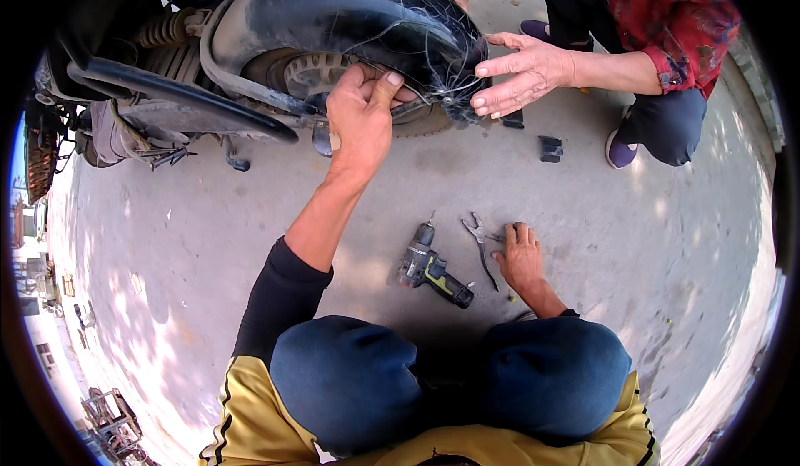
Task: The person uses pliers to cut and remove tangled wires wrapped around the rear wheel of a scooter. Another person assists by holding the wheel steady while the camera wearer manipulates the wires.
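Left hand (362, 120) is pinching the cracked rear fender (375, 16) edge, seemingly mid-mend; right hand (523, 262) is half-curling at pliers (477, 230), hold unclear; next move seemingly needing fender kept steady

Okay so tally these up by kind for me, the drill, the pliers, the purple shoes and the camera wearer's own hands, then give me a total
Cordless drill: 1
Pliers: 1
Purple shoes: 2
Wearer's hands: 2
Total: 6
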### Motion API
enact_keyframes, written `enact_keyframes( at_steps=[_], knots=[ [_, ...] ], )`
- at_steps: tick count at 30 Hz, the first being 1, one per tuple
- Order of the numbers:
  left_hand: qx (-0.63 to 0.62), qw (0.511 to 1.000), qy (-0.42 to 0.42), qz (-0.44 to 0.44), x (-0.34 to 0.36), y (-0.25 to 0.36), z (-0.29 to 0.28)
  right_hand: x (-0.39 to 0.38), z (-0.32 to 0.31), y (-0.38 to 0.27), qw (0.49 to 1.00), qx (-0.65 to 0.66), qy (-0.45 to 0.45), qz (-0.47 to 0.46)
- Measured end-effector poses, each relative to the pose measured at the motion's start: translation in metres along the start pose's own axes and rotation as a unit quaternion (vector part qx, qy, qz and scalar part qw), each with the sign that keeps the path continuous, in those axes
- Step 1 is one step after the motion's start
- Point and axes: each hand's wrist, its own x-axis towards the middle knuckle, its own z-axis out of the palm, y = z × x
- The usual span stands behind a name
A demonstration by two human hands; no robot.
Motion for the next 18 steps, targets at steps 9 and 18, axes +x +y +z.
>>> enact_keyframes(
  at_steps=[9, 18],
  knots=[
    [0.036, 0.999, 0.008, 0.018, 0.000, 0.001, 0.007, 0.069, -0.126, -0.113, 0.908, 0.388, 0.101, -0.122],
    [-0.008, 1.000, 0.008, 0.024, 0.002, -0.001, 0.006, 0.143, -0.154, -0.202, 0.655, 0.750, 0.097, -0.017]
  ],
)
